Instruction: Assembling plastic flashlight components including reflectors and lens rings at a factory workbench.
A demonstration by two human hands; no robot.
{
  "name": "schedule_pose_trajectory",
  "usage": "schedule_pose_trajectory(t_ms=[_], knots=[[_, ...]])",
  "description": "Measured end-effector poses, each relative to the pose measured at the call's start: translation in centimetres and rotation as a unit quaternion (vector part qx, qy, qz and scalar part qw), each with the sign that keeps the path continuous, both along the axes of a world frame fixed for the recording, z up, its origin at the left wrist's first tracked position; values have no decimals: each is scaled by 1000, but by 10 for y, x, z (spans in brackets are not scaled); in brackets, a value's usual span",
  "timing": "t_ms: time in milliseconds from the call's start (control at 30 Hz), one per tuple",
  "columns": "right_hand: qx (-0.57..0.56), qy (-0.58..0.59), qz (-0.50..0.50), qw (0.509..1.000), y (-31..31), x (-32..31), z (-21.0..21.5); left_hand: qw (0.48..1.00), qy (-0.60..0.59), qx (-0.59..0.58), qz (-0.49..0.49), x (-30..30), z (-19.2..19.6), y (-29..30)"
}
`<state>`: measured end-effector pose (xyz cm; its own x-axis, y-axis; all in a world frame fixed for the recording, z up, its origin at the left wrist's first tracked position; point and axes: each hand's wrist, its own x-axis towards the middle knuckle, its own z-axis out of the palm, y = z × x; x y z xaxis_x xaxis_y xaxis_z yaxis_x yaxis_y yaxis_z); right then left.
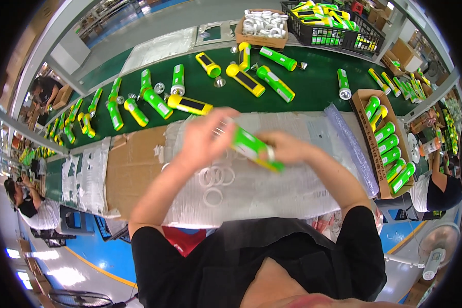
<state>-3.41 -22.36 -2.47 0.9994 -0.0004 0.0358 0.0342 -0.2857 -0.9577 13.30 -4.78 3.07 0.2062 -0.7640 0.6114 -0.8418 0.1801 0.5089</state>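
A green and white flashlight, smeared by motion, is held tilted above the work surface in front of me. My right hand is closed around its lower right end. At its upper left end is my left hand, fingers curled around that end, with something shiny showing between them that is too blurred to name. Below the hands, several white plastic rings lie on the plastic-covered work surface. Just beyond my left hand, a yellow flashlight with a dark panel rests at the belt's near edge.
Several green and yellow flashlights lie along the green belt, some with loose silver heads. A box of white rings and a black crate stand behind. Right are a bubble-wrap roll and a carton of flashlights. Co-workers sit both sides.
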Motion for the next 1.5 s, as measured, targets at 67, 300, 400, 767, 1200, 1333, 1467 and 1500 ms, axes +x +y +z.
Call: schedule_pose_trajectory(t_ms=[67, 300, 400, 767, 1200, 1333, 1467, 1500], knots=[[-229, -47, -231, 944, -59, 35, 3, 988, 33, -49, 140, 51, -4, -17], [-521, 4, -455, 722, -261, 108, -39, 935, -131, -26, 330, 185, -71, -85], [-531, 114, -423, 725, -278, 122, -53, 927, -136, 143, 318, 198, -93, -98], [-570, -239, -228, 752, -172, 0, 60, 970, -241, 15, 15, 36, -4, -112], [65, -64, -353, 931, 44, -95, -19, 951, 215, 220, -20, -102, -46, 0], [400, -131, -252, 871, 83, -83, -17, 945, 273, 156, -94, -129, -87, 38], [412, -124, -189, 883, 100, -95, -32, 888, 435, 137, -60, -90, -100, 39], [408, -75, -171, 893, 106, -100, -26, 900, 414, 91, -99, -90, -92, 30]])
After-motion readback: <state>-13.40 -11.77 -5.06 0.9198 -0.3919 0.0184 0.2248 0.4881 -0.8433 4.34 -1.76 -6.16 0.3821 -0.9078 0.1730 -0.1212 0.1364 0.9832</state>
